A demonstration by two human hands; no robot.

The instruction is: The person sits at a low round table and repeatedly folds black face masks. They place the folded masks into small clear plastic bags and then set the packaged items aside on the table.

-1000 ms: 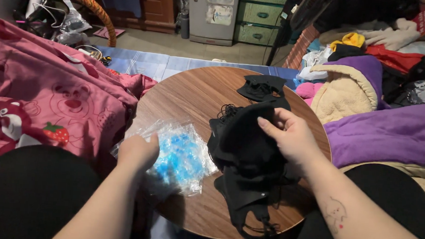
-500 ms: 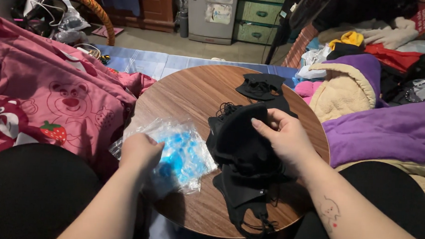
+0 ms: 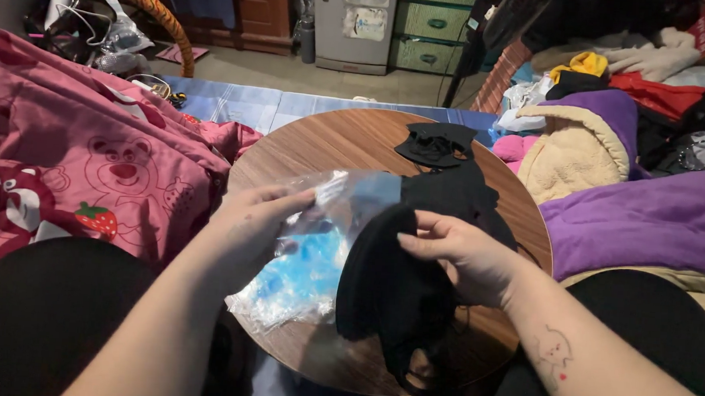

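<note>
Left hand (image 3: 248,221): lying along the left edge of a clear plastic bag (image 3: 318,244), fingers stretched out and loosely together, fingertips touching the film near its upper opening — whether the thumb is pinching the film behind it cannot be told.
Right hand (image 3: 466,256): gripping a black garment (image 3: 400,293), fingers curled over a bunched fold with the thumb side pointing toward the bag.
Clear plastic bag: resting partly on the round wooden surface (image 3: 347,141), its upper part lifting off it; pale blue contents are showing through the lower half, near the surface's front left edge.
Black garment: hanging from the right hand over the middle of the surface, overlapping the bag's right side — thin straps are trailing past the front rim.
Second black piece (image 3: 436,142): lying flat at the far side of the surface, apart from both hands.
Left surroundings: a pink blanket (image 3: 89,160) printed with bears and strawberries is spreading beside the surface.
Right surroundings: a purple cloth (image 3: 641,217) and a cream fleece item (image 3: 568,153) are lying just beside the rim.
</note>
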